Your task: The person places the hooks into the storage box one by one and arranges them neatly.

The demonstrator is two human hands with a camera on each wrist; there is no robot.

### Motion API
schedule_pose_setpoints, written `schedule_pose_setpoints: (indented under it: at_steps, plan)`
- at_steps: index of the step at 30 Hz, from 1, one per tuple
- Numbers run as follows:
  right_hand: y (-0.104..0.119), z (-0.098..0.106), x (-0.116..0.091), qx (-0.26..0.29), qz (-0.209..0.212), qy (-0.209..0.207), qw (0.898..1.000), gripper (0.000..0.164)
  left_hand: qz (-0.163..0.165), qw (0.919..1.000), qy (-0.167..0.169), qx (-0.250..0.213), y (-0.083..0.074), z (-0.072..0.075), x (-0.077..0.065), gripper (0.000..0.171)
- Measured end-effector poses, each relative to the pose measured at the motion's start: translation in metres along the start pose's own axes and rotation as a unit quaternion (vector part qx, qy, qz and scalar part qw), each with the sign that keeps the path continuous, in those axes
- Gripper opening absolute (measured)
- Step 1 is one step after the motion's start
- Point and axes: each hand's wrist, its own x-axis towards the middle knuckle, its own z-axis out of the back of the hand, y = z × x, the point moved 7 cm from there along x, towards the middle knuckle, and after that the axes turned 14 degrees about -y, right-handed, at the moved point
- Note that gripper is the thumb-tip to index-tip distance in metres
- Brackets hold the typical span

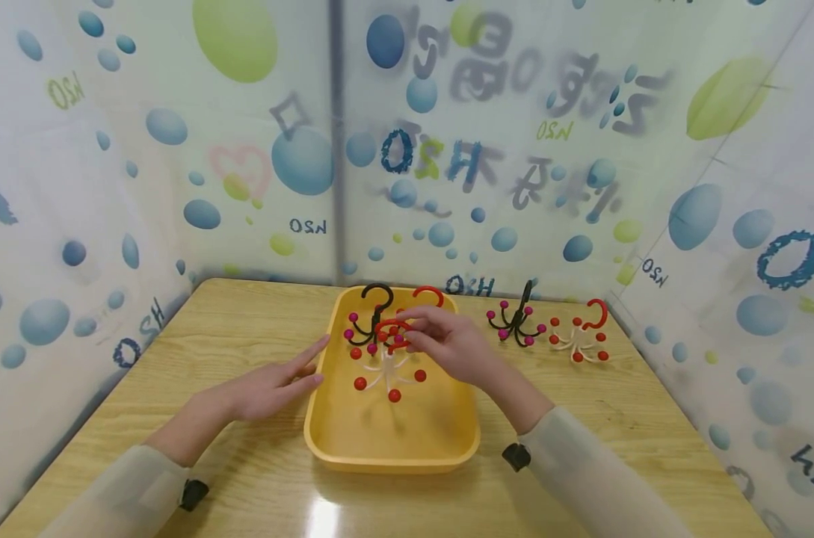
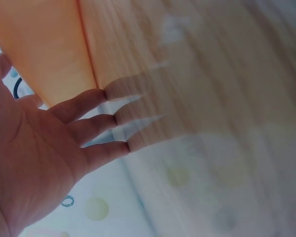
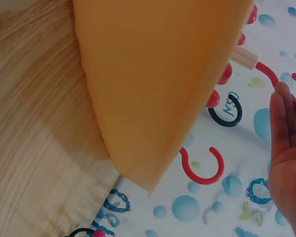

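Note:
Over the yellow tray (image 1: pixel 393 441), my right hand (image 1: pixel 450 344) pinches the red hook of a white multi-arm hanging hook (image 1: pixel 389 366) with red ball tips. The same hand (image 3: pixel 288 158) shows at the right edge of the right wrist view, beside the red hook. With fingers extended, my left hand (image 1: pixel 265 390) rests against the tray's left side; the left wrist view shows its palm (image 2: pixel 34 153). Inside the tray, toward the back, stands a black multi-arm hook (image 1: pixel 377 293) with magenta tips. Another red hook (image 1: pixel 430 293) rises behind my right hand, its lower part hidden.
To the tray's right on the wooden table (image 1: pixel 245 478) stand a black multi-arm hook (image 1: pixel 516 321) with magenta tips and a white one (image 1: pixel 577 342) with red tips. Patterned curtains (image 1: pixel 245 149) enclose the table at the back and both sides.

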Motion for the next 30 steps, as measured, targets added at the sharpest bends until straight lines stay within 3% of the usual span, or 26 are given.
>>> schedule_pose_setpoints:
  at_steps: [18, 30]
  plan:
    - [-0.016, -0.036, 0.023, -0.076, -0.068, 0.073, 0.992, 0.033, 0.017, 0.9998, 0.006, 0.003, 0.003, -0.001, 0.002, 0.074]
    - [-0.029, -0.037, 0.031, -0.092, -0.062, 0.083, 0.99, 0.03, 0.016, 0.9999, 0.005, 0.0, 0.002, -0.001, 0.002, 0.073]
